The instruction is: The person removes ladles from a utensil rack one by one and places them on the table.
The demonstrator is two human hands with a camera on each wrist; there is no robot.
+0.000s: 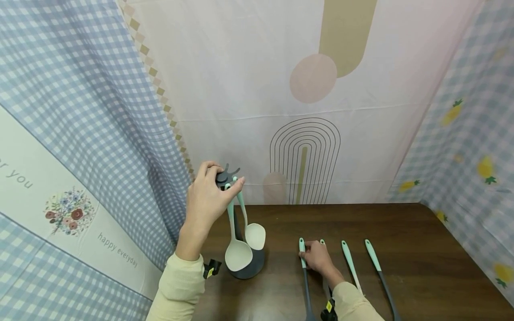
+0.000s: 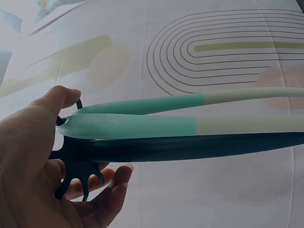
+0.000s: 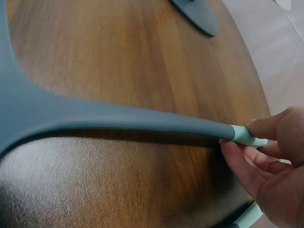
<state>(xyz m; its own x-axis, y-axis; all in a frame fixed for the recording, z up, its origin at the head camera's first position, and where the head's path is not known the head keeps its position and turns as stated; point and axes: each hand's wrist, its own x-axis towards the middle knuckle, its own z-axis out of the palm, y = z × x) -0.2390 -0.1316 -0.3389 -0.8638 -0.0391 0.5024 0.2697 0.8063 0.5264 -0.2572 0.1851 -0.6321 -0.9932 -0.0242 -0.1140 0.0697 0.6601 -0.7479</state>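
Observation:
At the left of the table stands a dark utensil stand (image 1: 257,266) with a round base and a hooked top. My left hand (image 1: 205,194) grips that top; in the left wrist view its thumb and fingers curl about the hooks (image 2: 78,183). A cream ladle (image 1: 238,256) and a second cream utensil (image 1: 255,236) with a broad head hang from it by mint handles. Farther right, my right hand (image 1: 317,257) pinches the mint handle of a dark grey utensil (image 1: 307,290). Its wide head (image 3: 19,95) is cut off by the frame edge in the right wrist view.
Right of that hand lie a cream utensil (image 1: 350,263) and a dark one (image 1: 381,276), both mint-handled. Another mint handle (image 1: 322,241) shows just behind the right hand. Cloth curtains (image 1: 225,147) hang at the back and sides of the brown wooden table (image 1: 281,223).

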